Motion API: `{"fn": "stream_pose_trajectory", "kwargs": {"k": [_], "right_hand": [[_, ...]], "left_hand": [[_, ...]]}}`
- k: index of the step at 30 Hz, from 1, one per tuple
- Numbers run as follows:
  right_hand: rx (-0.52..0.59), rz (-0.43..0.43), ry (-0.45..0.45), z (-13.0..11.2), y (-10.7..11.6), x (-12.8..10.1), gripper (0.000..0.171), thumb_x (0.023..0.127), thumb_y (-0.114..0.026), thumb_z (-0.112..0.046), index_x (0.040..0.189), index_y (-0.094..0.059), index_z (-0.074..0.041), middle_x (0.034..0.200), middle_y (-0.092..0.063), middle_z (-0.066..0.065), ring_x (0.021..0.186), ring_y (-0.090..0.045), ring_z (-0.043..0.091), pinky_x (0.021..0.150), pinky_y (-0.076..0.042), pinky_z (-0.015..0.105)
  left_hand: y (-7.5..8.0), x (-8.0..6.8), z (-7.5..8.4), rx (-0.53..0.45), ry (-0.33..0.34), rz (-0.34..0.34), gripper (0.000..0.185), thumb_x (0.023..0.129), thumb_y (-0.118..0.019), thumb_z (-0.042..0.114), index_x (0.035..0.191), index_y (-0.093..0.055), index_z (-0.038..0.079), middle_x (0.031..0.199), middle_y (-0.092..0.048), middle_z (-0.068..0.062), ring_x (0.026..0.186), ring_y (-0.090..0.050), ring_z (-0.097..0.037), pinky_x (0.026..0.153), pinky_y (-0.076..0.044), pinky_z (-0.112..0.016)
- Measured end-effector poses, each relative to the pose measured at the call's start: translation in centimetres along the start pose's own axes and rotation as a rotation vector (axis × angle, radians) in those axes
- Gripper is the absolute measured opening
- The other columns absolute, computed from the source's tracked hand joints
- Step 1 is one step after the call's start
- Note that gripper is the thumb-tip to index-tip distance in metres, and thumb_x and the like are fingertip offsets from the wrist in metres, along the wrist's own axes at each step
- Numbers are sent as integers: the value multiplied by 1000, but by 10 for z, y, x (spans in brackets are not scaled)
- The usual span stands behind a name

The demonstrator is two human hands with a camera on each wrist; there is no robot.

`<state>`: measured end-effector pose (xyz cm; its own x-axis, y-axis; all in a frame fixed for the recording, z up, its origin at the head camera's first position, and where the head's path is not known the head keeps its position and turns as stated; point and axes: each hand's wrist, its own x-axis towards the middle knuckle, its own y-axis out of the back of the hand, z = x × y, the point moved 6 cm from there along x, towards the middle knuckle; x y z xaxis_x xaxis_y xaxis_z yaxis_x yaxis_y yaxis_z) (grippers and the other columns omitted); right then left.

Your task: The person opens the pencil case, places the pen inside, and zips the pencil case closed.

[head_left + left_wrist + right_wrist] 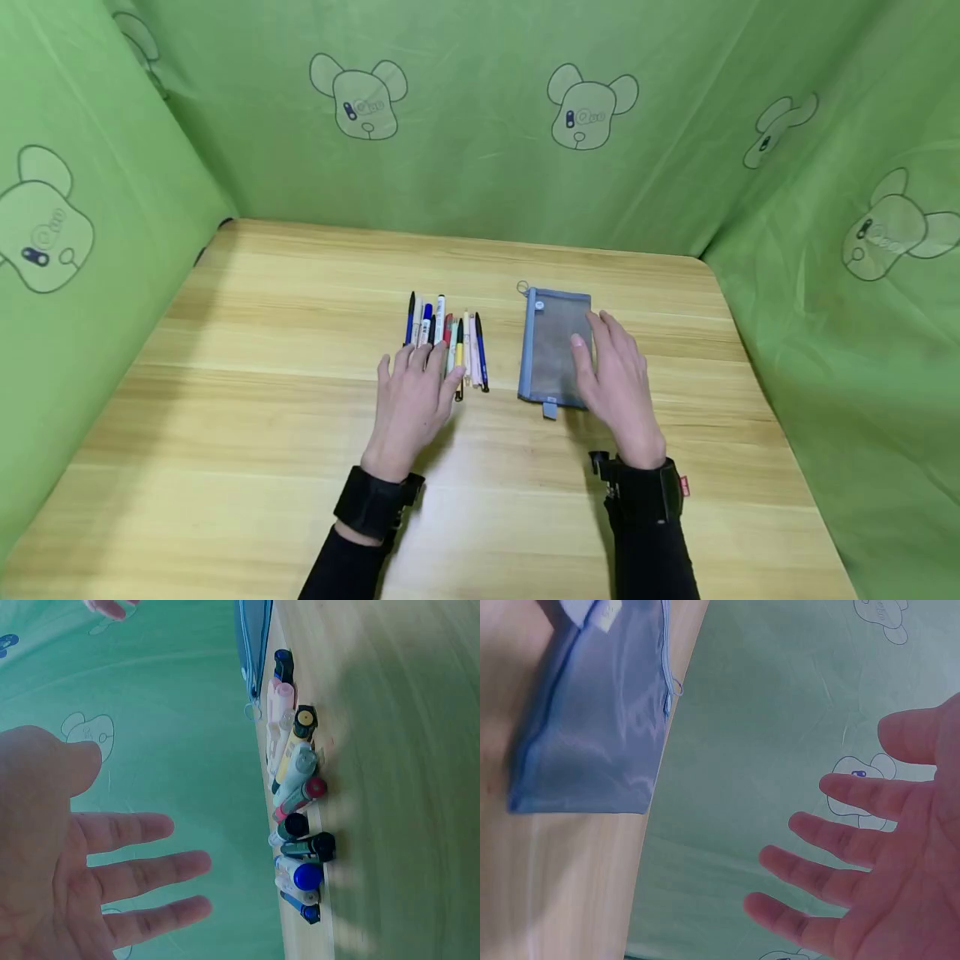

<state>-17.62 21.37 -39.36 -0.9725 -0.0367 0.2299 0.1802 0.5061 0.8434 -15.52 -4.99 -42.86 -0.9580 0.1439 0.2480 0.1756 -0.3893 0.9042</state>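
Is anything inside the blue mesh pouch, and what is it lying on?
The blue mesh pouch lies flat on the wooden table. Through the mesh nothing shows inside; the right hand covers its right edge, so that strip cannot be checked. The pens lie outside, by the left hand.

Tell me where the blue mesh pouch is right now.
In the head view the blue mesh pouch lies on the wooden table, right of the row of pens, under the right hand.
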Motion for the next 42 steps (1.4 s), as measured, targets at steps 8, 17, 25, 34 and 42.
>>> {"fn": "stream_pose_trajectory", "kwargs": {"k": [8,17,25,34,42], "right_hand": [[-1,-14,30,-1,2,14,54,109,-40,-33,152,-40,0,159,-35,30,143,-37,52,112,-32,72],[-11,-60,22,2,-6,21,55,109,-40,-34,154,-38,-1,160,-34,28,145,-36,50,116,-30,69],[-12,-81,17,4,-11,26,55,109,-40,-33,154,-37,-2,160,-34,28,144,-37,50,115,-31,69],[-22,-104,20,9,-15,32,55,109,-39,-35,155,-37,-3,160,-34,28,143,-38,51,114,-32,70],[-42,-126,32,8,-18,37,55,109,-42,-33,154,-37,-2,161,-33,28,146,-36,49,116,-31,69]], "left_hand": [[-3,2,8,30,-25,-10,53,106,-45,46,137,-59,6,130,-68,-21,121,-62,-43,98,-51,-61],[-4,4,17,46,-59,16,49,105,-49,45,127,-65,4,117,-73,-21,104,-69,-40,84,-57,-54],[-8,5,21,50,-61,-11,46,104,-51,43,124,-67,5,114,-74,-19,99,-70,-38,81,-58,-51],[-6,7,26,57,-90,30,36,103,-57,38,109,-71,6,97,-76,-16,86,-70,-35,74,-58,-49],[-6,12,32,85,-127,53,32,101,-60,36,98,-70,6,81,-71,-11,63,-60,-23,54,-52,-35]]}}
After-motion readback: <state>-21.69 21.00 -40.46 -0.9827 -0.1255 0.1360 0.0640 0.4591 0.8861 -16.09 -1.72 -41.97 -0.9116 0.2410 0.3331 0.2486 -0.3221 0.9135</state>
